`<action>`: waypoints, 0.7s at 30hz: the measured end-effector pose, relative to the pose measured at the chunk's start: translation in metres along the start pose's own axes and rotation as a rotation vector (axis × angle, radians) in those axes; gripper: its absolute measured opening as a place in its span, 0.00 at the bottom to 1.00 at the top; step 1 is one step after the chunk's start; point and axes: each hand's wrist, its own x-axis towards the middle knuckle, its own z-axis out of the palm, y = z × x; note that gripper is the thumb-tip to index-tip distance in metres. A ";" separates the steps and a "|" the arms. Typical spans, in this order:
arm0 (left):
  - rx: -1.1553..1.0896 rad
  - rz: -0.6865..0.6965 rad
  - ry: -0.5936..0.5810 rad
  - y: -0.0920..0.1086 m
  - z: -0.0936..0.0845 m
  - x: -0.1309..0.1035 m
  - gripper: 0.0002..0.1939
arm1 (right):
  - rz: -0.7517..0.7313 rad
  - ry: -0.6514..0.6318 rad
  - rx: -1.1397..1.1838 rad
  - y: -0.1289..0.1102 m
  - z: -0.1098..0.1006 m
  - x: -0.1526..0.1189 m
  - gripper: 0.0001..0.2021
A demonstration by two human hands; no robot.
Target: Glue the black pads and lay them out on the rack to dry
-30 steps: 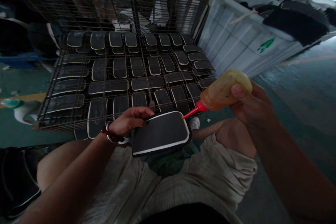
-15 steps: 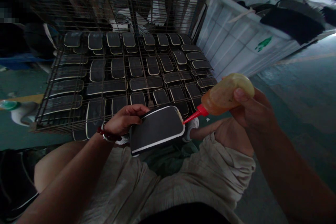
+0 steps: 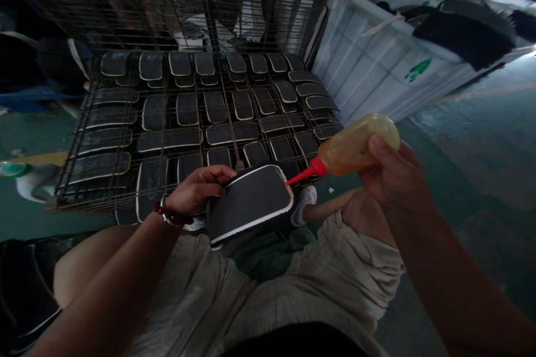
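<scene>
My left hand [image 3: 204,192] grips the far left part of a dark, flat panel [image 3: 251,201] with rounded corners, thumb on top and fingers along the far edge. A pale strip runs round the panel's border, white on the long sides and yellowish at the right end. In my right hand [image 3: 391,170] is a squeeze bottle [image 3: 358,145], tilted down to the left and partly filled with amber liquid. Its red nozzle [image 3: 304,173] has its tip at the yellowish strip on the panel's right end.
Before me, a wire rack [image 3: 167,173] bears many similar dark panels [image 3: 215,106] in rows. A white bin [image 3: 372,61] with dark material [image 3: 464,36] on top stands at the right. At the left is a white jug with a green cap [image 3: 14,168].
The bottle in my right hand has shifted slightly left and up, its nozzle tip moving along the panel's right end away from me. My left hand and the panel have hardly moved.
</scene>
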 end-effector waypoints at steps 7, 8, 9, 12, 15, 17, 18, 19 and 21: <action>-0.008 0.009 0.040 0.000 -0.003 -0.001 0.15 | 0.027 0.014 0.015 0.003 0.000 -0.004 0.07; -0.016 0.016 0.049 0.000 -0.003 -0.001 0.16 | 0.037 0.013 0.024 0.003 0.000 -0.005 0.07; -0.027 0.023 0.057 0.000 -0.004 -0.001 0.16 | 0.040 0.014 0.031 0.003 -0.001 -0.006 0.06; -0.069 0.033 0.062 0.000 -0.004 0.000 0.16 | 0.019 0.054 0.043 0.005 0.000 -0.007 0.05; -0.103 0.027 0.059 -0.001 -0.002 0.001 0.17 | -0.014 0.159 0.091 0.009 0.003 -0.005 0.04; -0.120 0.021 0.059 -0.002 -0.002 0.002 0.16 | -0.037 0.222 0.125 0.012 0.005 -0.003 0.04; -0.128 0.021 0.058 -0.002 -0.001 0.002 0.16 | -0.040 0.233 0.133 0.013 0.006 -0.003 0.04; -0.134 0.019 0.056 -0.002 -0.001 0.002 0.16 | -0.035 0.232 0.134 0.014 0.006 -0.003 0.04; -0.150 0.016 0.056 -0.003 0.000 0.003 0.16 | -0.017 0.225 0.126 0.016 0.007 -0.003 0.04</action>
